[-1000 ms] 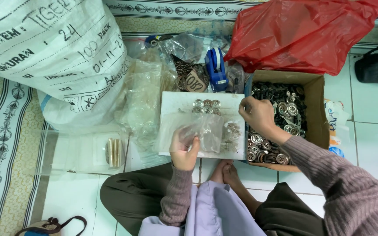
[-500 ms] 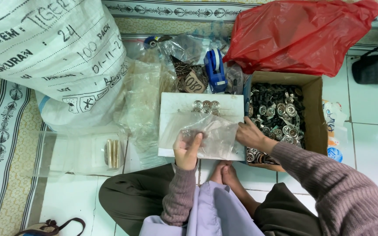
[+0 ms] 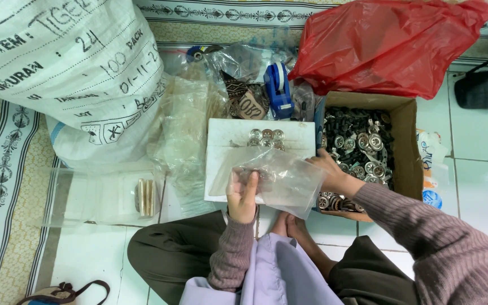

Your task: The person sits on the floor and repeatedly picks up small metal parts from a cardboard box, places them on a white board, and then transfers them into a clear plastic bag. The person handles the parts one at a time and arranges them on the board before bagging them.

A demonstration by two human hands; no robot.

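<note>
The big white sack [image 3: 69,73] lies at your far left, out of the way; your left hand [image 3: 243,195] pinches the clear bag [image 3: 280,178] over the white board [image 3: 227,149]; your right hand [image 3: 330,172] grips its other edge, beside the box [image 3: 403,141] of metal buttons [image 3: 360,144].

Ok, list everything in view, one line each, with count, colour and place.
woven sack: one, white, top left
red bag: one, top right
cardboard box: one, brown, right, full of metal pieces
tape dispenser: one, blue, top centre
white tray: one, centre, holds silver discs
clear bag: one, held by both hands
left hand: on the bag's left
right hand: at the bag's right edge
</note>
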